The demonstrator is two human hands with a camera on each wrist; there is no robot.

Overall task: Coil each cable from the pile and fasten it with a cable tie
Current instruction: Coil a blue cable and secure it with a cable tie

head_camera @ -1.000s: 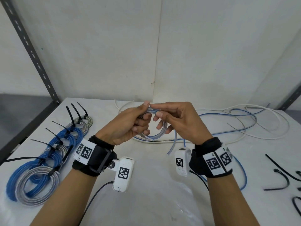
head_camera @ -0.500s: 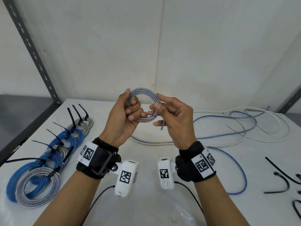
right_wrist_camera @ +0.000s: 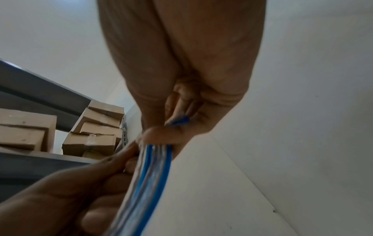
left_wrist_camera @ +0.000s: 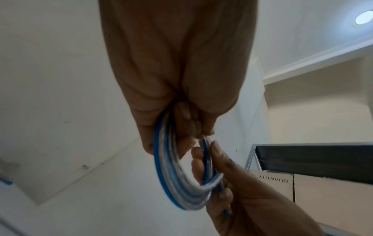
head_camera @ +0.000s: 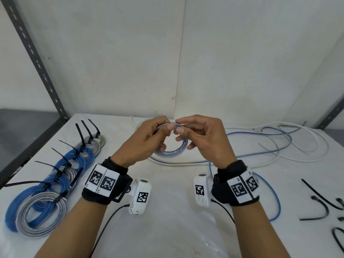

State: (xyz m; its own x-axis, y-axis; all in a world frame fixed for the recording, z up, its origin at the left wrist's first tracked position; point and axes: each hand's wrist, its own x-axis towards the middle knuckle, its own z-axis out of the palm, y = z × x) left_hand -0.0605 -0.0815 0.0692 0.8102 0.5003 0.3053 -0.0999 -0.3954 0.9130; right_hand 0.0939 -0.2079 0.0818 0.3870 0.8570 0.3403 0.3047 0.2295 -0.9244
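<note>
My left hand (head_camera: pixel 147 140) and right hand (head_camera: pixel 202 138) pinch a round, glossy blue-and-clear cable coil (head_camera: pixel 172 154); behind, a cardboard box (left_wrist_camera: pixel 271 186) reads "QUANTITY".

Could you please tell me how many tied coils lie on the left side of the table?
6 at least, in one overlapping row from far to near: silver coil, blue, silver, blue, blue, silver. The overlap may hide more.

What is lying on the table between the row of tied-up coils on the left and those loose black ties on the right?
In the head view, mostly bare white table lies between the tied coils and loose ties, crossed by a blue cable; both forearms hover above.
</note>
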